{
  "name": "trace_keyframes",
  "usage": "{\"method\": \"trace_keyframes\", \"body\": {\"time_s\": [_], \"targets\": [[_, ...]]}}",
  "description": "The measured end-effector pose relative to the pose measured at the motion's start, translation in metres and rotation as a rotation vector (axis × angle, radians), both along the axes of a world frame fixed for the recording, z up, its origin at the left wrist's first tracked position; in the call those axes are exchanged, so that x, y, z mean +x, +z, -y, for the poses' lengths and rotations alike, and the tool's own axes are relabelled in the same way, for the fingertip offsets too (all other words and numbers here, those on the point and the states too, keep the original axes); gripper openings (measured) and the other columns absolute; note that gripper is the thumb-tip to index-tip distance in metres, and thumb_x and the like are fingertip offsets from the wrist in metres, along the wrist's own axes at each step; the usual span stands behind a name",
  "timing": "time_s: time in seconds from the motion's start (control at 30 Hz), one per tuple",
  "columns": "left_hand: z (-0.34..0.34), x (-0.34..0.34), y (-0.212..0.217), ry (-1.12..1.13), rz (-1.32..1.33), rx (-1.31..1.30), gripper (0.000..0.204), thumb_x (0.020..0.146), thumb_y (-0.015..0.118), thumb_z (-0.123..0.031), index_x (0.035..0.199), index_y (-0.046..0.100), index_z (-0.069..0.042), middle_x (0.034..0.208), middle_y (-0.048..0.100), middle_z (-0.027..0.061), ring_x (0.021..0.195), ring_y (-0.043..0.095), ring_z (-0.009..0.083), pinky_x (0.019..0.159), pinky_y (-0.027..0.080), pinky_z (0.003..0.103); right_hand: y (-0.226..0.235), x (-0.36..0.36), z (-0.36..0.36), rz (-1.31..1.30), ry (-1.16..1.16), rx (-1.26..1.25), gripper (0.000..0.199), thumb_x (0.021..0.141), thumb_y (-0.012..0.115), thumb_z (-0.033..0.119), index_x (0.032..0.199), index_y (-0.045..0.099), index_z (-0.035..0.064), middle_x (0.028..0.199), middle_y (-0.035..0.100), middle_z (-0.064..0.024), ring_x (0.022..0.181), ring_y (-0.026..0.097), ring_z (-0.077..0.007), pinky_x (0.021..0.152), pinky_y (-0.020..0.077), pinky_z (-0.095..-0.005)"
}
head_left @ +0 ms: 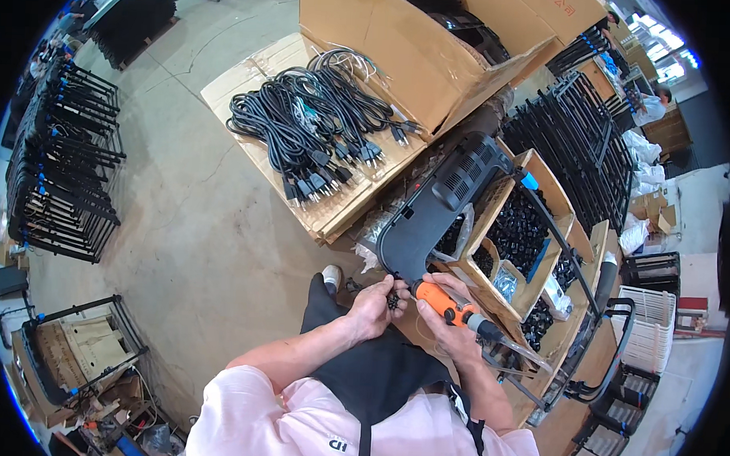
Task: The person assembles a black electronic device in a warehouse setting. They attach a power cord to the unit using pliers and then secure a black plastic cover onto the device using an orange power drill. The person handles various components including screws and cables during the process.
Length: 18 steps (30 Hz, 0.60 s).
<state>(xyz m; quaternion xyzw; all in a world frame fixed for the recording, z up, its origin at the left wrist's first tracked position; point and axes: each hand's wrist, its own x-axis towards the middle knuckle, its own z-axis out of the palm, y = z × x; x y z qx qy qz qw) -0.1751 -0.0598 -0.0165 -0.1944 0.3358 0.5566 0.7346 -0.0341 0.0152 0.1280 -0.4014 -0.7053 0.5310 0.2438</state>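
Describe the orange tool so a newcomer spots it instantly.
Find the big open cardboard box at the top, then the long black panel below it. At the panel's lower end, the right hand holds the stubby orange tool. Its bright orange body sets it apart from the black panel and the small dark parts in the left hand.

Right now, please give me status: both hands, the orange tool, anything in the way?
Right hand gripping orange power tool. Left hand holding small dark parts. Tool's nose near black panel. Wooden bins close on right; no blockage seen.
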Motion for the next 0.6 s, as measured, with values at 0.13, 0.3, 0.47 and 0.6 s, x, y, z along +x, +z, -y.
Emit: {"method": "trace_keyframes", "body": {"time_s": [0.13, 0.3, 0.47, 0.6], "targets": [[0.008, -0.007, -0.002, -0.099, -0.091, 0.083, 0.030, 0.117, 0.047, -0.033, 0.118, 0.066, -0.009, 0.097, 0.073, 0.0029, 0.083, 0.068, 0.0146, 0.070, 0.055, 0.030, -0.007, -0.012, -0.007, 0.069, 0.037, -0.032, 0.044, 0.093, 0.082, 0.010, 0.134, 0.065, 0.0044, 0.123, 0.074, -0.0100, 0.111, 0.073, -0.0185, 0.099, 0.0582, -0.0339], [0.015, -0.009, -0.016, -0.151, -0.179, 0.235, 0.025, 0.116, 0.054, -0.028, 0.111, 0.069, -0.009, 0.095, 0.073, -0.0003, 0.083, 0.067, 0.0107, 0.071, 0.055, 0.028, -0.021, -0.020, -0.015, 0.081, 0.122, 0.060, 0.039, 0.090, 0.084, 0.012, 0.124, 0.069, 0.0032, 0.122, 0.075, -0.0124, 0.103, 0.075, -0.0181, 0.092, 0.0600, -0.0333], [0.020, -0.017, -0.013, -0.223, -0.220, 0.285, 0.027, 0.116, 0.053, -0.028, 0.118, 0.070, -0.008, 0.097, 0.073, 0.0000, 0.085, 0.068, 0.0100, 0.075, 0.056, 0.027, -0.018, -0.025, -0.019, 0.107, 0.168, 0.142, 0.035, 0.089, 0.083, 0.010, 0.120, 0.069, 0.0028, 0.123, 0.075, -0.0132, 0.105, 0.076, -0.0202, 0.094, 0.0600, -0.0342], [0.021, -0.023, -0.001, -0.198, -0.188, 0.261, 0.033, 0.118, 0.045, -0.028, 0.126, 0.068, -0.005, 0.103, 0.074, 0.0031, 0.089, 0.070, 0.0119, 0.079, 0.058, 0.028, -0.021, -0.025, -0.019, 0.093, 0.151, 0.103, 0.035, 0.088, 0.084, 0.010, 0.119, 0.069, 0.0024, 0.124, 0.076, -0.0136, 0.108, 0.076, -0.0216, 0.096, 0.0599, -0.0349]]}}
